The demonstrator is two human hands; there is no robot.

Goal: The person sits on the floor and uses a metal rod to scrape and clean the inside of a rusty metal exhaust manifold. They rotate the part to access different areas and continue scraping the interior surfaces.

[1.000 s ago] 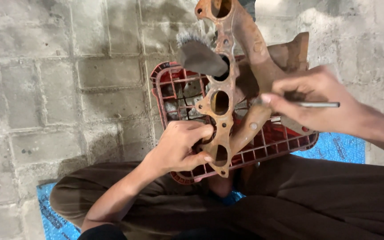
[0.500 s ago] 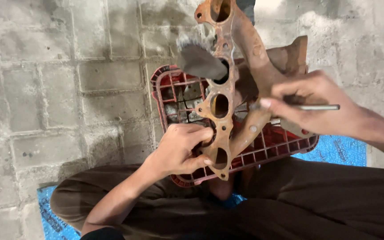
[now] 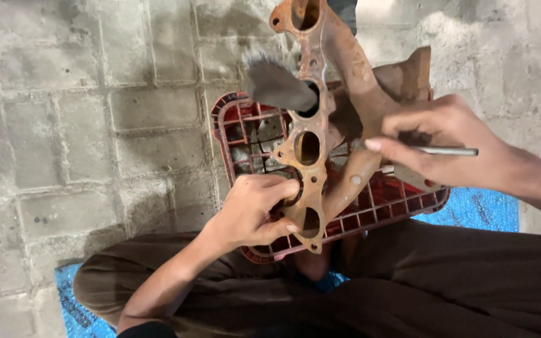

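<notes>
The left hand [image 3: 252, 209] curls its fingers around the lower flange of a rusty manifold [image 3: 320, 125], thumb across a port. The right hand [image 3: 446, 141] pinches a thin metal rod [image 3: 449, 151], whose brush head [image 3: 273, 84] pokes out through an upper port. The manifold stands upright on a red plastic crate [image 3: 402, 200], which rests on the paved floor [image 3: 95, 125] by the person's knees.

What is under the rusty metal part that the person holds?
Under the rusty metal part lies a red plastic crate on the paving. The left hand grips the part's lower end. The crate's middle is covered, so its contents cannot be seen.
</notes>
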